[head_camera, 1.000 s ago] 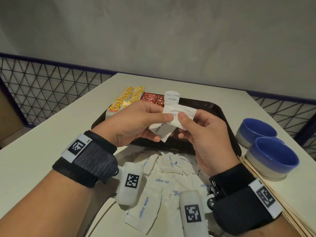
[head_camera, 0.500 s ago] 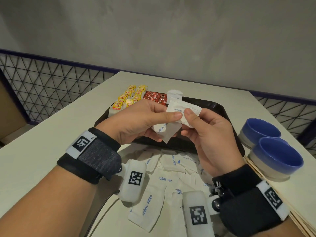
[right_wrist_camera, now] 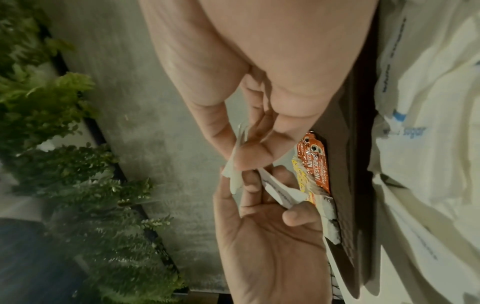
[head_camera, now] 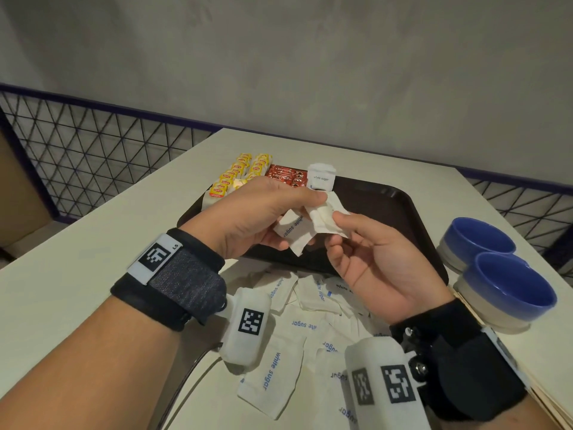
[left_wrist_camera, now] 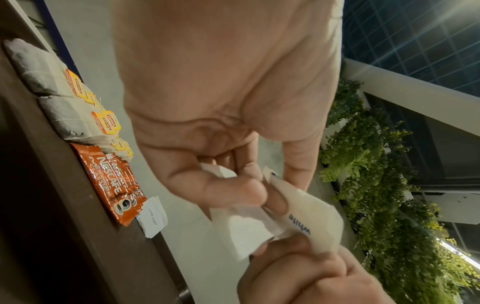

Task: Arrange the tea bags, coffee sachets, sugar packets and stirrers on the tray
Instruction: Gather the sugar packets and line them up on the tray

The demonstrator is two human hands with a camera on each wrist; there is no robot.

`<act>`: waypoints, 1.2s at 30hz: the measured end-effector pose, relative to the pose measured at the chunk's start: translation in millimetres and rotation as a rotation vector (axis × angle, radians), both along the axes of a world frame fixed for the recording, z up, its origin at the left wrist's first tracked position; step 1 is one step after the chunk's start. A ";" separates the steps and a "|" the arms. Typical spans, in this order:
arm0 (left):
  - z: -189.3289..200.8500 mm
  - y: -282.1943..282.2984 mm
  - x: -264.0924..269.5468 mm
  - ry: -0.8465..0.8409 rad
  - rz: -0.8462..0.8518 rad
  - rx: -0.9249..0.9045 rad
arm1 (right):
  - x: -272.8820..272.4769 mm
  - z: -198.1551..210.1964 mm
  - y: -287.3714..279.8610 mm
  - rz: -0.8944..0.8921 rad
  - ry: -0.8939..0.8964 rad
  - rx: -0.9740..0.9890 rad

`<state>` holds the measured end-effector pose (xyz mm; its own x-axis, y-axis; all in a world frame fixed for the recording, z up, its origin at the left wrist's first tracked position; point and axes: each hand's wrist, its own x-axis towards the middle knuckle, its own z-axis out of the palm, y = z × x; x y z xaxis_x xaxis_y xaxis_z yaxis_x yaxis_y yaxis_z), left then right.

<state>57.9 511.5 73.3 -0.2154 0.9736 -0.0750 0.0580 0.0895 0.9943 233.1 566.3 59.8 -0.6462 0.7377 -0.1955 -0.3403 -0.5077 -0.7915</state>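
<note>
Over the near part of the dark brown tray (head_camera: 390, 209), both hands hold white sugar packets. My left hand (head_camera: 307, 209) grips one packet (head_camera: 293, 232) between thumb and fingers. With its palm turned up, my right hand (head_camera: 336, 231) pinches a second packet (head_camera: 327, 220) that overlaps the first. In the left wrist view the held packet (left_wrist_camera: 311, 222) shows the word "white". Yellow-tagged tea bags (head_camera: 238, 176), red coffee sachets (head_camera: 286, 176) and stacked sugar packets (head_camera: 322, 178) line the tray's far edge. Several loose sugar packets (head_camera: 279, 380) lie on the table under my wrists.
Two blue bowls (head_camera: 511, 290) stand to the right of the tray. Wooden stirrers (head_camera: 555, 411) lie along the table's right edge below them. A wire mesh railing (head_camera: 93, 162) runs behind the table on the left.
My right hand has turned palm-up and now pinches its packet at the edge. The held packets have tilted and shifted slightly to the right; my left hand keeps its grip.
</note>
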 end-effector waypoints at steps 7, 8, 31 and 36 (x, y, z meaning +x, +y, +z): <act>0.2 -0.2 2.3 0.027 0.035 0.007 | 0.2 -3.8 -1.8 0.023 -0.086 0.080; 0.1 -0.3 2.3 0.034 0.036 0.009 | 0.3 -3.8 -1.9 0.010 -0.110 0.105; -1.4 -2.0 -0.1 0.014 -0.069 0.001 | -1.0 -5.7 -6.9 -0.150 -0.270 0.451; 2.0 -3.1 -0.8 -0.054 -0.051 0.015 | -0.6 -2.7 -8.9 -0.211 -0.244 0.462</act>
<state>57.2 508.4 75.3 -0.1612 0.9844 -0.0707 0.0085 0.0730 0.9973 232.6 557.4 57.1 -0.4520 0.8904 0.0537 -0.1764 -0.0302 -0.9839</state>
